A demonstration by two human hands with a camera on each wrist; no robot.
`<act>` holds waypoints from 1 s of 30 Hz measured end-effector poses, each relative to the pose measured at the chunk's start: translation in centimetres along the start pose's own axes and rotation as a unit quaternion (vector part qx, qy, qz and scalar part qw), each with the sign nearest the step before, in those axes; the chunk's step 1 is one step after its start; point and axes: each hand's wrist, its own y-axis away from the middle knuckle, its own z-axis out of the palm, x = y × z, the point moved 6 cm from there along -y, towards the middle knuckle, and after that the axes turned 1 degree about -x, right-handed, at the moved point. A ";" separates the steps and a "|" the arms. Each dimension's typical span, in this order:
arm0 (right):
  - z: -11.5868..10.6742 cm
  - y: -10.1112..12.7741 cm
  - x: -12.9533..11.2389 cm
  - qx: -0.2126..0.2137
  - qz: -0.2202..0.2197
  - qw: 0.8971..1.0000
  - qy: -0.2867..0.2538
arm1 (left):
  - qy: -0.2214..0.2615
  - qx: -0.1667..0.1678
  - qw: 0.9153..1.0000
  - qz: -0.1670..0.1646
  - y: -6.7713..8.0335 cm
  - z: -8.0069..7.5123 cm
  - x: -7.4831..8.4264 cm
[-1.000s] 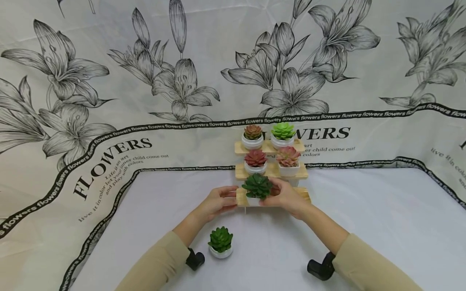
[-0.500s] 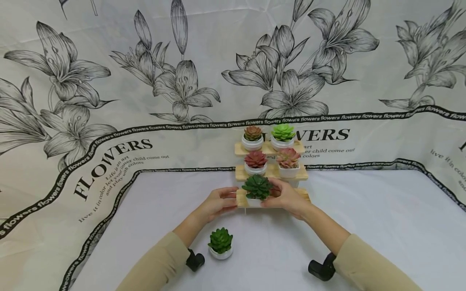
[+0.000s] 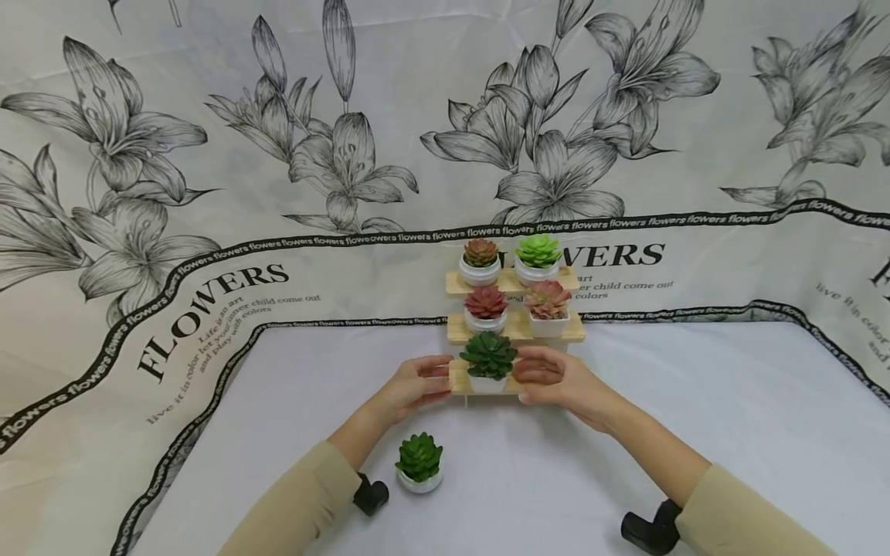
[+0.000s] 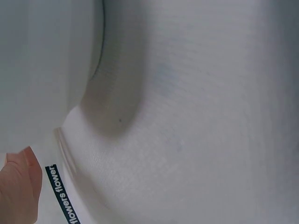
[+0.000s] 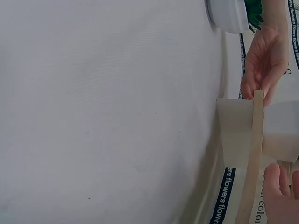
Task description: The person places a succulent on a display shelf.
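Steadying the wooden stand (image 3: 516, 328), the left hand (image 3: 412, 388) rests its fingertips on the left end of the bottom shelf. The dark green succulent (image 3: 489, 360) stands on that shelf, between the two hands. The right hand (image 3: 556, 380), just right of the pot, has let go, its fingers loosely curved and holding nothing (the wrist view shows only fingertips beside the shelf edge). The placing step looks finished. Next, judging by the layout, comes the bright green succulent (image 3: 419, 462) near the left forearm, which needs a gentle upright grip on its pot.
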 end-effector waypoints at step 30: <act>7.6 1.0 3.2 -0.145 0.026 0.987 -0.061 | 0.006 0.005 1.000 0.006 0.0 0.2 0.2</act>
